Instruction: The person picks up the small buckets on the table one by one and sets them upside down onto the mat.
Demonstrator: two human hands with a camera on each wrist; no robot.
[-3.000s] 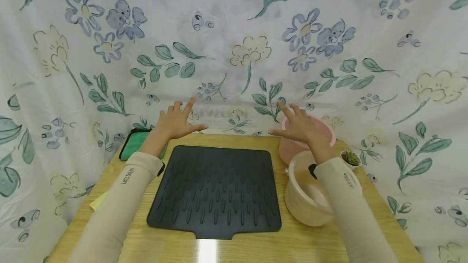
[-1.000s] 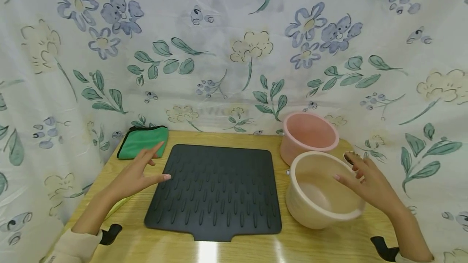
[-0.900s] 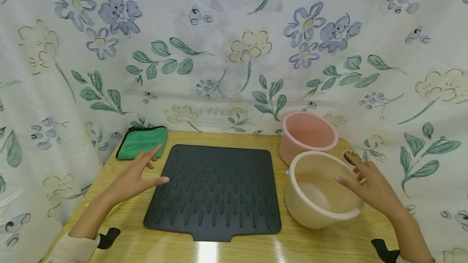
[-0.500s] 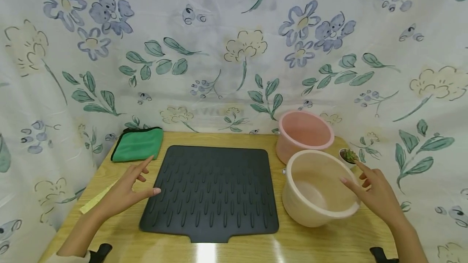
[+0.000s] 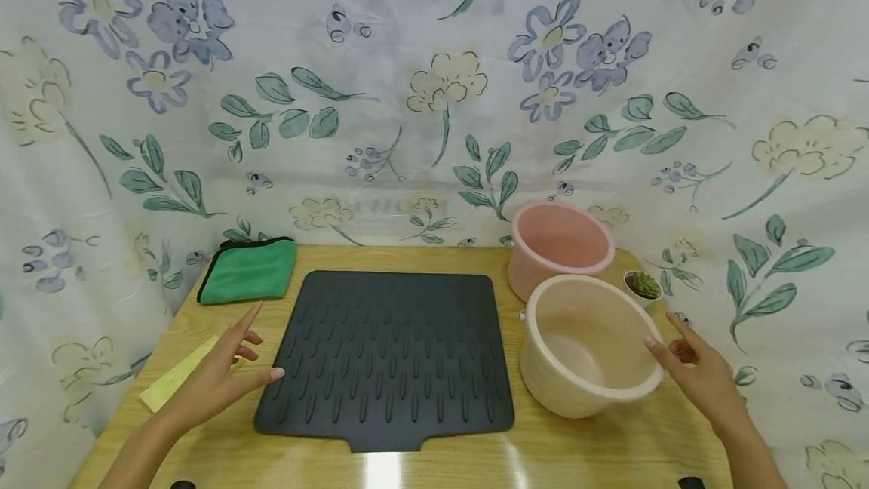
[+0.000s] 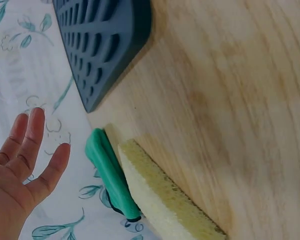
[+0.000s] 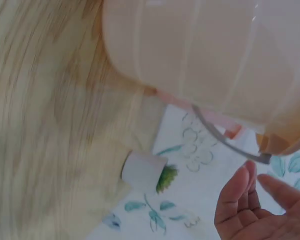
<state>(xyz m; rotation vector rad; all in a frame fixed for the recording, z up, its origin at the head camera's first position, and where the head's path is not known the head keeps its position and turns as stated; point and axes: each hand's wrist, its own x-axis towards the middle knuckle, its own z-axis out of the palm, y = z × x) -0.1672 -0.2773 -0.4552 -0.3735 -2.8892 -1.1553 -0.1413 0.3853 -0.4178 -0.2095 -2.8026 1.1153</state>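
My left hand (image 5: 216,376) hovers beside the left edge of a black ridged drying mat (image 5: 387,353), fingers loosely spread and holding nothing. A yellow sponge (image 5: 175,379) lies behind it, and the left wrist view shows the sponge (image 6: 160,195) apart from the fingers. My right hand (image 5: 702,379) is at the right rim of a cream bucket (image 5: 560,387), its fingers relaxed. In the right wrist view, the fingertips are close to the end of the bucket's grey handle (image 7: 225,140); whether they touch it I cannot tell.
A pink bucket (image 5: 532,274) stands behind the cream one, with a small potted succulent (image 5: 641,289) to its right. At the back left of the wooden table (image 5: 299,466) lies a green cloth (image 5: 247,274) with black edging. A floral curtain (image 5: 434,172) hangs behind.
Both hands have drawn back from above the far side of the table, down and apart toward its left and right. The view has shifted slightly. The buckets, mat and cloth stay put.
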